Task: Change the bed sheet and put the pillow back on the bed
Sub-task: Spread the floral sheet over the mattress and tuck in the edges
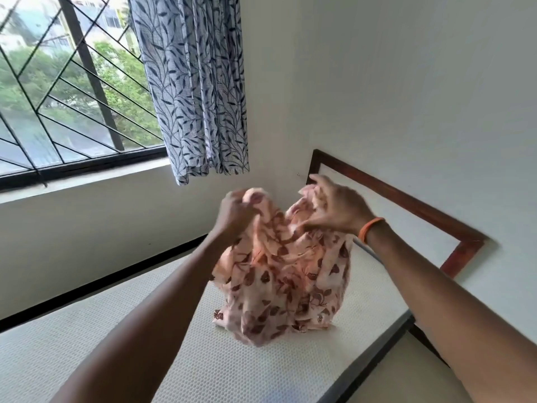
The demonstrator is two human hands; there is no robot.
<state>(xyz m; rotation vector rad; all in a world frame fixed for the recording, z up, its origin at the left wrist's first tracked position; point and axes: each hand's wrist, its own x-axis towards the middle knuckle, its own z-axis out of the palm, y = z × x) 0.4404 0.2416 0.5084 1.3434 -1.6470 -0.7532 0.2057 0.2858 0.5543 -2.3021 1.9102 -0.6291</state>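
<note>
A bunched peach bed sheet (279, 274) with brown leaf prints hangs over the bare white mattress (145, 338), its lower folds resting on it. My left hand (235, 213) is clenched on the sheet's top left edge. My right hand (334, 207), with an orange band at the wrist, grips the top right edge with its fingers partly spread. Both hands hold the cloth up above the middle of the bed. No pillow is in view.
A dark wooden bed frame (406, 205) runs along the white wall at right. A window (58, 97) with a black grille sits at upper left, and a blue leaf-print curtain (194, 82) hangs beside it. The mattress's right edge (386, 338) drops off below my right arm.
</note>
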